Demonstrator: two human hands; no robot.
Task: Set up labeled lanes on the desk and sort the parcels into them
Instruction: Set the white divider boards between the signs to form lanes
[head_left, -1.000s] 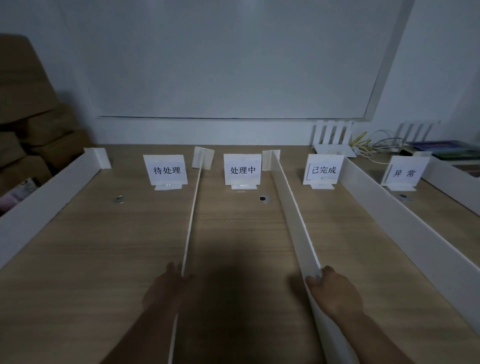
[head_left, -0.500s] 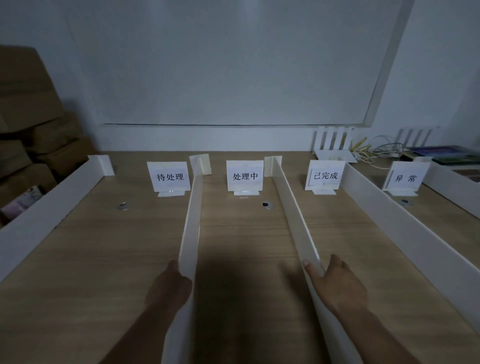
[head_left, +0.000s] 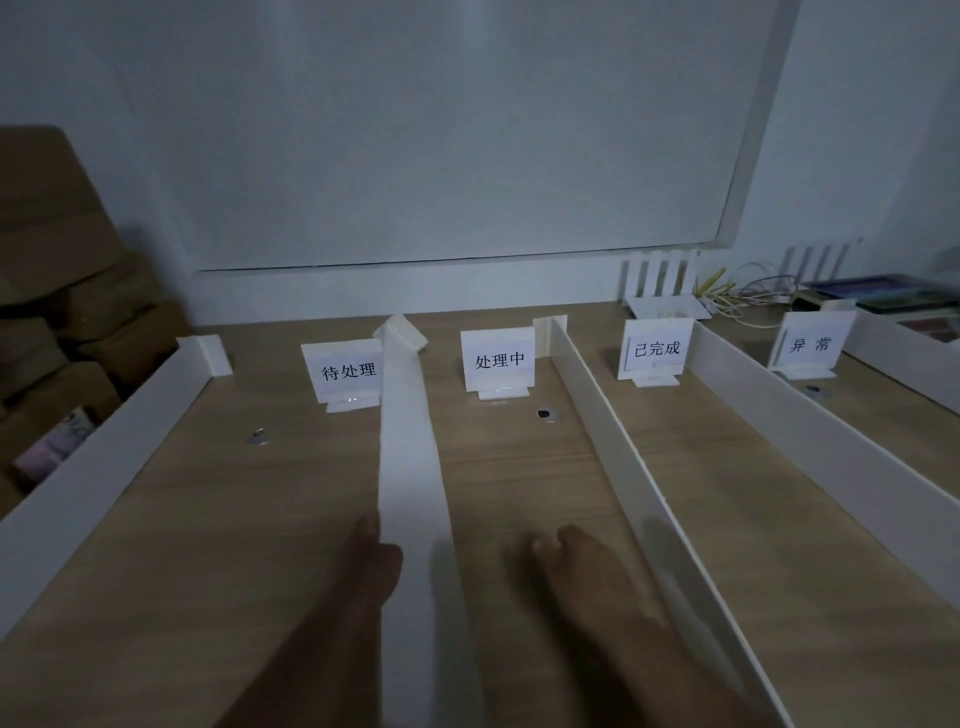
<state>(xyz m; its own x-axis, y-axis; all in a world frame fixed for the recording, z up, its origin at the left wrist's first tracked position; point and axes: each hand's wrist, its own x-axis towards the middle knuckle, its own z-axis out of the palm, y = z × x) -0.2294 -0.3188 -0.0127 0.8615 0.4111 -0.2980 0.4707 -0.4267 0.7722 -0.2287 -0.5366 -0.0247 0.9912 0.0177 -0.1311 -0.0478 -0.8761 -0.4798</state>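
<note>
Okay, the left hand (head_left: 375, 564) is pressing flat fingers against the leaning white divider (head_left: 408, 483), seemingly to stand it upright, while the right hand (head_left: 587, 577) is hovering open, gripping nothing.

Label stands (head_left: 497, 361) sit between dividers (head_left: 613, 447) on the desk (head_left: 260, 545).

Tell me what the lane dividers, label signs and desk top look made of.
Lane dividers: thin white sheet, matte, probably foam board or plastic. Label signs: white printed paper, seemingly in clear stands. Desk top: wood grain, matte, likely laminate; real wood can't be ruled out.
</note>
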